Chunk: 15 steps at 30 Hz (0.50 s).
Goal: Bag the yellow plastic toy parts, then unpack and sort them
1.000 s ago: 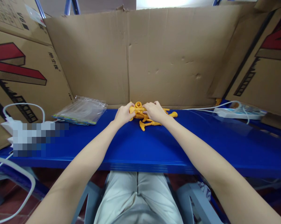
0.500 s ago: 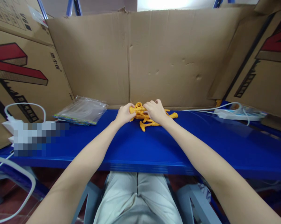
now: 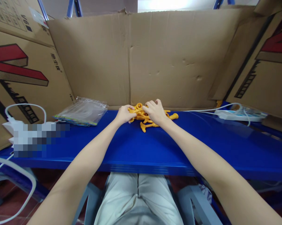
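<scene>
A pile of yellow-orange rubbery toy pieces with ribbed stalks and suction-cup ends lies at the back of the blue table, against the cardboard wall. My left hand is curled around the left side of the pile, fingers closed on one piece. My right hand rests on top of the pile's middle, fingers bent and pressing on the pieces. Part of the pile is hidden under both hands.
Cardboard sheets wall in the table at the back and sides. A stack of clear plastic bags lies at the back left. A white charger and cable sit far left; a white power strip lies far right.
Both hands stay on the yellow pile; the left hand has lowered the piece it held and the fingers of both hands have shifted slightly.
</scene>
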Each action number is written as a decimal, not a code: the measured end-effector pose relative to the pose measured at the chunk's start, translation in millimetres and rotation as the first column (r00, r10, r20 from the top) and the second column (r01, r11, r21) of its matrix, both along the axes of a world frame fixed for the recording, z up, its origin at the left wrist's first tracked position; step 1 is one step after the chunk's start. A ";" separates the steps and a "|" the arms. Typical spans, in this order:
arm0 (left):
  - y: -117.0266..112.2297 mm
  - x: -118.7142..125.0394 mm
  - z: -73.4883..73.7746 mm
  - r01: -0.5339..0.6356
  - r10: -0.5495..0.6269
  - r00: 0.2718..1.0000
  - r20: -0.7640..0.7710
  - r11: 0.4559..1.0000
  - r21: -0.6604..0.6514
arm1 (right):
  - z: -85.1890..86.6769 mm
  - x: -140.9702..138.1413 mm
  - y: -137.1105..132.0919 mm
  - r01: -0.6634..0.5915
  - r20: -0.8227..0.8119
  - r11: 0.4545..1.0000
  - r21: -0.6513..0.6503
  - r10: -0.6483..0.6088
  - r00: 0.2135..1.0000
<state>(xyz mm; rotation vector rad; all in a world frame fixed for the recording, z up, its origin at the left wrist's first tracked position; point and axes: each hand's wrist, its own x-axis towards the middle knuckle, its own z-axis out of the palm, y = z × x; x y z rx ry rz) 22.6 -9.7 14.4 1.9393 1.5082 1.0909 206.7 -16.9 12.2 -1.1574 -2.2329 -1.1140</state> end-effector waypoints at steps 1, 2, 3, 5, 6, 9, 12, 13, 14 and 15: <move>-1.0 0.0 1.2 0.016 -0.015 1.000 0.023 0.998 -0.057 | -0.2 -0.4 -0.2 -0.005 0.005 1.000 0.011 0.005 1.000; -1.8 -0.1 2.1 0.038 -0.034 0.999 0.041 0.993 -0.110 | -0.3 -0.8 -0.4 -0.011 0.009 1.000 0.023 0.011 1.000; -2.2 -0.3 2.6 0.066 -0.058 0.997 0.054 0.985 -0.160 | -0.5 -1.2 -0.6 -0.018 0.013 0.999 0.033 0.018 1.000; -2.6 -0.7 2.6 0.121 -0.110 0.992 0.059 0.964 -0.236 | -0.8 -1.8 -0.7 -0.033 0.024 0.999 0.043 0.032 0.999; -2.8 -0.8 2.1 0.136 -0.129 0.991 0.045 0.956 -0.258 | -1.1 -2.0 -0.6 -0.036 0.029 0.999 0.040 0.035 0.999; -3.0 -0.2 -1.0 0.112 -0.132 0.989 -0.067 0.964 -0.242 | -2.4 -0.9 0.9 -0.028 0.040 1.000 0.008 0.027 0.999; -2.6 0.0 -4.6 0.036 -0.066 0.958 -0.279 0.993 -0.109 | -5.1 1.5 4.1 -0.022 0.067 0.998 -0.066 0.026 0.997; -2.1 -0.3 -5.5 0.018 -0.038 0.935 -0.351 0.998 -0.061 | -6.1 2.2 5.3 -0.022 0.080 0.995 -0.100 0.031 0.996; -1.5 -0.9 -6.3 0.007 -0.016 0.911 -0.412 1.000 -0.023 | -7.2 2.9 6.5 -0.021 0.090 0.990 -0.137 0.034 0.995; -0.7 -1.6 -7.0 0.003 -0.001 0.889 -0.458 1.000 0.003 | -8.2 3.4 7.7 -0.018 0.097 0.985 -0.172 0.035 0.995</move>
